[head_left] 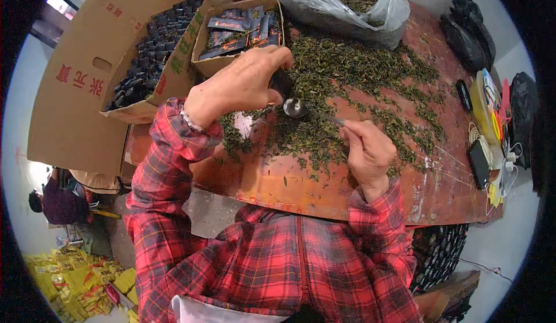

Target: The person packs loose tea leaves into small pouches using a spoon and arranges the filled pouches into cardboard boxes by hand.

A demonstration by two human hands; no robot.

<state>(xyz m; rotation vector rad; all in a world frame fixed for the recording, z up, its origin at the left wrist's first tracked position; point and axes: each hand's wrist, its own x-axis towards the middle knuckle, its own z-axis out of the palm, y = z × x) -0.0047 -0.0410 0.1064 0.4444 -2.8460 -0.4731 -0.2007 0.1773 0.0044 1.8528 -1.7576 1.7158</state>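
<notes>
Loose tea leaves (324, 62) lay right under both grips, strewn over the reddish tabletop (278, 191)! Out left of the left hand (240, 85) stood a long carton (178, 62) crammed with dark sachets (156, 45); nearer, just past the knuckles, a smaller cardboard box (211, 66) held more. And that left hand? Thumb and fingers pinched a dark packet (281, 82)! Just right of the thumb gleamed a metal spoon (295, 108), its handle clasped by the right hand (369, 149). Well right of that grip lay a black rectangular device (479, 165).
</notes>
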